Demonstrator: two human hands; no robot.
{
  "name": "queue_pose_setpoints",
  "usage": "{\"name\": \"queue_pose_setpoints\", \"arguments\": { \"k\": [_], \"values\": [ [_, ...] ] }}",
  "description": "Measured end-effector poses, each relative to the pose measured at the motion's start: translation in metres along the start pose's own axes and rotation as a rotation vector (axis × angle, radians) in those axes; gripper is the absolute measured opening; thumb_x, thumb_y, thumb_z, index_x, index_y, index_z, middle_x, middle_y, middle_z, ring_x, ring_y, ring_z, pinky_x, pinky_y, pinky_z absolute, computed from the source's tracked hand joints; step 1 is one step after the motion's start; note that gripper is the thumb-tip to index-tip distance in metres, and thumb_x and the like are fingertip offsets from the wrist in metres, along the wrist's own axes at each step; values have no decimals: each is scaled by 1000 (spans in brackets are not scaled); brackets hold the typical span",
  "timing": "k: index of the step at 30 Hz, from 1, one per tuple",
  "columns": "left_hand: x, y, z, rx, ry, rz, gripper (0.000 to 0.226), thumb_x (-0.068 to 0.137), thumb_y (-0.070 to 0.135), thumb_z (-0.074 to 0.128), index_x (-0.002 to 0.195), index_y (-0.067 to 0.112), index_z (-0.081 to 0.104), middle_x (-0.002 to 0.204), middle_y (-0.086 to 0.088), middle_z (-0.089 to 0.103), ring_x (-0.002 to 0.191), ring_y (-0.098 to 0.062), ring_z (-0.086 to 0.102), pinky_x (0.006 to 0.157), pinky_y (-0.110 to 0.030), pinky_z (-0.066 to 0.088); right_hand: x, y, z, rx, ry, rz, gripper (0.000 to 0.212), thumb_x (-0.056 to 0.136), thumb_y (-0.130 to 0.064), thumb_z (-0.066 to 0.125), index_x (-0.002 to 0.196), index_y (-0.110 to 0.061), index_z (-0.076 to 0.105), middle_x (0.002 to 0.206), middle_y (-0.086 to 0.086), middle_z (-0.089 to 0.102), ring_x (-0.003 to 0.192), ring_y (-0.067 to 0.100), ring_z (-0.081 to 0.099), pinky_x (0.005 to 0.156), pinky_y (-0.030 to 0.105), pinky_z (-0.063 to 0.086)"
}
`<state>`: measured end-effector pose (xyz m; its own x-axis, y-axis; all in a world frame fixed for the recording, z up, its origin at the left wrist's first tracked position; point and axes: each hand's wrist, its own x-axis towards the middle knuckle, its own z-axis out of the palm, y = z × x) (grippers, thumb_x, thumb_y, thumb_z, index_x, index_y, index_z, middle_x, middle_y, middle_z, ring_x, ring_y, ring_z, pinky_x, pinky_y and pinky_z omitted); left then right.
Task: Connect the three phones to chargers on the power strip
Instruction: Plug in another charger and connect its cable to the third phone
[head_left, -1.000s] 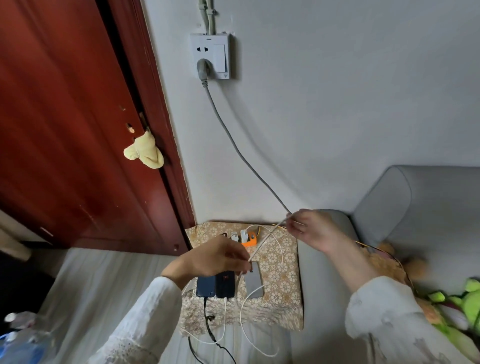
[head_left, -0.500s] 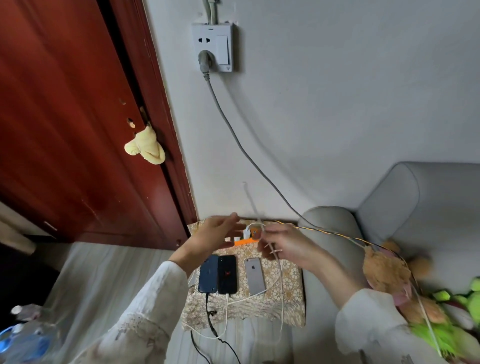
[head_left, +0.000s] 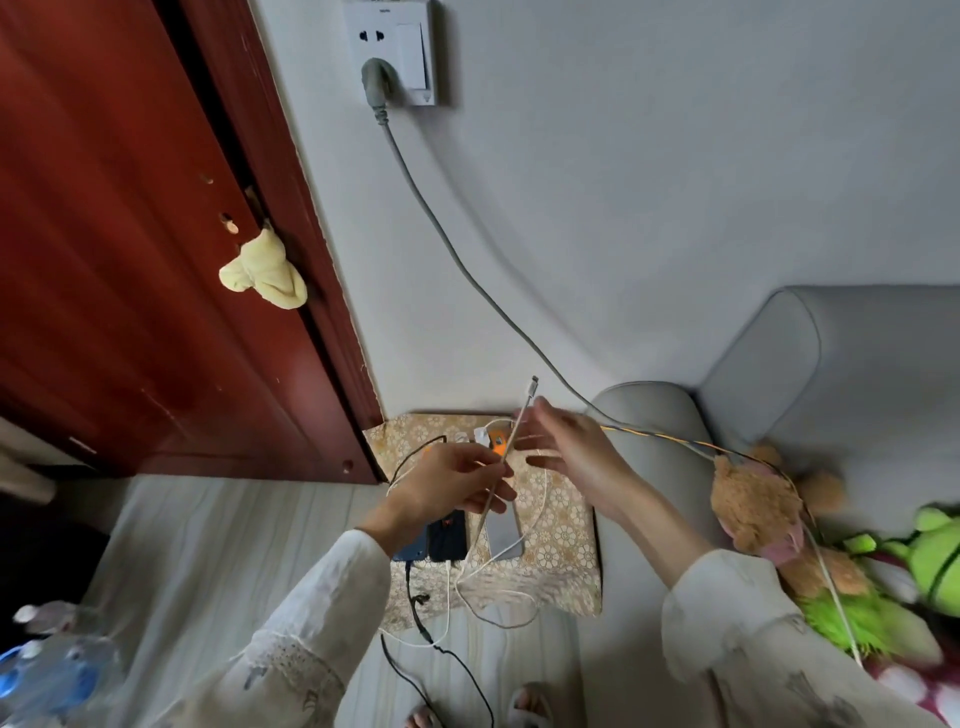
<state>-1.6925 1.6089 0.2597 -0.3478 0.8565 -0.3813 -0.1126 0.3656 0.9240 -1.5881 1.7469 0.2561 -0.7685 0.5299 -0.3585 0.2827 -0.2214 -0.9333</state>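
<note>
Left hand (head_left: 457, 483) pinches white cable (head_left: 511, 441); right hand (head_left: 566, 447) open beside it, fingers spread, holding nothing.

Both hands at frame centre, above patterned mat (head_left: 566, 525). Cable rises stiffly from left fingers, connector tip (head_left: 534, 385) pointing up toward wall. Three phones (head_left: 462, 538) lie side by side on mat, lower centre: blue, black, grey; left hand partly covers the blue and black. Power strip (head_left: 491, 439) at mat's far edge, mostly hidden behind hands. Grey cord (head_left: 441, 228) runs from wall socket (head_left: 395, 47), top centre, down toward the strip.
</note>
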Motion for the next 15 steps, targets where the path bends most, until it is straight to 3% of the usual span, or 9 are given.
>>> {"name": "queue_pose_setpoints", "arguments": {
  "k": [3, 6, 11, 15],
  "values": [
    [2, -15, 11, 8, -34, -41, 11, 89, 12, 56, 83, 11, 65, 77, -3, 72, 68, -15, 69, 73, -27, 56, 3, 5, 7, 111, -28, -57, 26, 95, -27, 46, 97, -11, 66, 70, 0, 68, 68, 12, 65, 62, 21, 48],
    [9, -38, 19, -15, -48, -105, 13, 88, 12, 56, 84, 16, 67, 83, -3, 71, 76, -15, 67, 76, -27, 55, 7, 25, 7, 206, 14, -7, 24, 95, -21, 46, 91, -10, 67, 54, -4, 54, 52, 11, 52, 54, 21, 43],
    [33, -103, 22, 60, 141, -281, 24, 92, 14, 49, 112, 8, 62, 96, -2, 66, 83, -12, 61, 70, -18, 50, 19, 92, -16, 115, 128, 214, 22, 93, -15, 50, 79, -9, 67, 54, 2, 50, 48, 16, 41, 52, 26, 29],
    [66, -175, 23, 228, 239, -396, 32, 95, 13, 41, 124, 8, 53, 121, -11, 60, 101, -20, 56, 81, -26, 44, 51, 161, -42, 112, 184, 401, 24, 93, -11, 49, 75, -4, 63, 63, 6, 58, 49, 15, 51, 47, 22, 43]
  ]
}}
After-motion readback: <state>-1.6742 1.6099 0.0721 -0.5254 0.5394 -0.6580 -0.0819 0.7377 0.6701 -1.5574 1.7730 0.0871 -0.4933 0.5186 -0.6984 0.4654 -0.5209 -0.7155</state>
